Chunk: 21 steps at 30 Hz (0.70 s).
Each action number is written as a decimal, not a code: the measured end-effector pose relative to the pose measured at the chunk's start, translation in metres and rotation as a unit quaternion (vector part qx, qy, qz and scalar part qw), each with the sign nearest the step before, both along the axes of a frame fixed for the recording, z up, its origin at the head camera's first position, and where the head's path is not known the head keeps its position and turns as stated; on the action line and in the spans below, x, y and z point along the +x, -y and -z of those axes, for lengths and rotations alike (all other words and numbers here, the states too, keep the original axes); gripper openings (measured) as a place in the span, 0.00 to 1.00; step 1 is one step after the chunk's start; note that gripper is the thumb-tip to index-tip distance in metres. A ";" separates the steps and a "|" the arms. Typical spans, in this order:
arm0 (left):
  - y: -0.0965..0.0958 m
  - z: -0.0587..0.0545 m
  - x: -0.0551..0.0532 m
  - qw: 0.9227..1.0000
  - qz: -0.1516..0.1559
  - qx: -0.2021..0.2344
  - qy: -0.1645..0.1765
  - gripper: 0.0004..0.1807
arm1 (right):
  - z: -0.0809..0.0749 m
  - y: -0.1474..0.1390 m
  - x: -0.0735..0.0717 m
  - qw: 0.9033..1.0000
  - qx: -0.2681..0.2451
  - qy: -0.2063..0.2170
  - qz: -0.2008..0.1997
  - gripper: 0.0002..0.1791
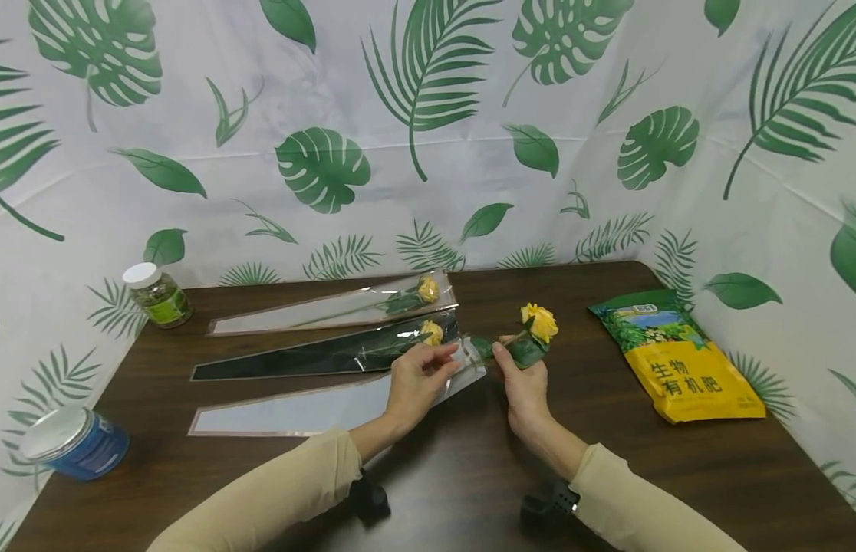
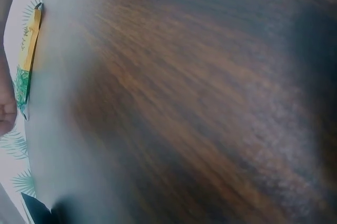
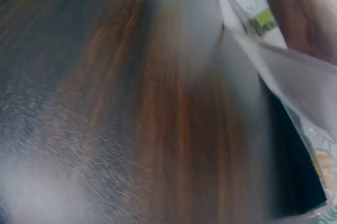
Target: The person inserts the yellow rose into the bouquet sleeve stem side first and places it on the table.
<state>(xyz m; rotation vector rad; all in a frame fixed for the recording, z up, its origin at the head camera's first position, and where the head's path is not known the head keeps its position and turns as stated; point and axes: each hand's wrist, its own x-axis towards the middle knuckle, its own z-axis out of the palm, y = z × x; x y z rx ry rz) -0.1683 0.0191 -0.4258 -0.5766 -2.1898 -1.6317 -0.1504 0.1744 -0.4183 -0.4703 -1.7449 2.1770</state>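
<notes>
In the head view, my left hand [image 1: 417, 383] pinches the open right end of a white, clear-fronted flower sleeve [image 1: 290, 408], lifting that end off the table. My right hand [image 1: 526, 387] grips a yellow artificial rose [image 1: 539, 323] by its stem below the bloom, thumb on top. One green leaf [image 1: 480, 347] is at the sleeve's mouth; how far the stem reaches inside is hard to tell. Raised sleeve film [image 3: 300, 79] crosses the right wrist view beside part of the left hand [image 3: 303, 16]. The left wrist view catches only an edge of the right hand [image 2: 6, 110].
Behind lie a black sleeve [image 1: 262, 366] and another white sleeve [image 1: 262, 320], each holding a yellow rose. A lidded jar [image 1: 159, 297] and a blue tin [image 1: 79, 445] stand at the left. A yellow-green fertilizer bag [image 1: 683, 364] lies right on the brown table [image 1: 455, 491].
</notes>
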 end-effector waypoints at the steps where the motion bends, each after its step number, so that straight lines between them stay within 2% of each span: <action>1: 0.000 0.000 0.000 1.000 -0.001 -0.002 0.000 0.11 | 0.000 0.000 0.000 1.000 0.001 -0.010 0.002 0.04; 4: 0.001 0.001 -0.001 1.000 -0.002 -0.003 -0.004 0.11 | -0.003 -0.001 0.000 1.000 0.009 -0.027 0.001 0.03; 10: -0.002 0.001 0.000 1.000 0.005 0.020 -0.006 0.10 | 0.001 0.005 0.003 0.999 0.026 0.005 -0.047 0.07; 13: -0.002 0.000 0.000 1.000 0.006 0.016 -0.003 0.10 | 0.004 0.004 0.003 0.998 0.004 0.009 -0.059 0.11; 19: 0.001 0.001 -0.001 1.000 -0.003 0.007 -0.003 0.10 | 0.000 -0.009 0.006 0.995 -0.033 -0.008 -0.092 0.29; 21: 0.002 0.002 -0.001 1.000 -0.006 0.005 -0.005 0.10 | -0.002 -0.014 0.007 0.994 -0.038 -0.015 -0.100 0.27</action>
